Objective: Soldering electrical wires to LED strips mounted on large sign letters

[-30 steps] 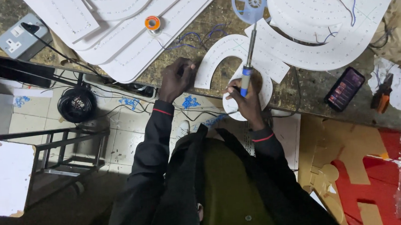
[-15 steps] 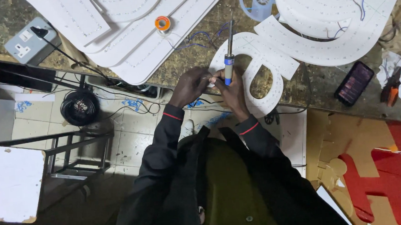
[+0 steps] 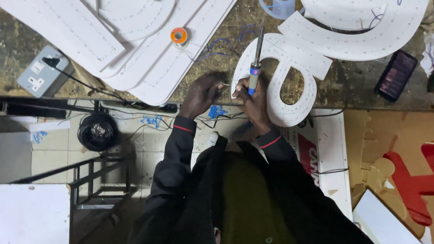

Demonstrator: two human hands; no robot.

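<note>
Soldering's underway: blue-handled soldering iron (image 3: 255,64) gripped in right hand (image 3: 254,102), thin wire pinched by left hand (image 3: 202,92) beside white dotted letter panel (image 3: 290,90), steady joining probably needed next.

One head-worn camera looks steeply down, fairly near, over the workbench (image 3: 140,99).

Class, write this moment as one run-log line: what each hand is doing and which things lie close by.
right hand: grips soldering iron, tip up | left hand: pinches something small, unclear | under hands: white letter panel | nearby: solder spool, phone
</note>
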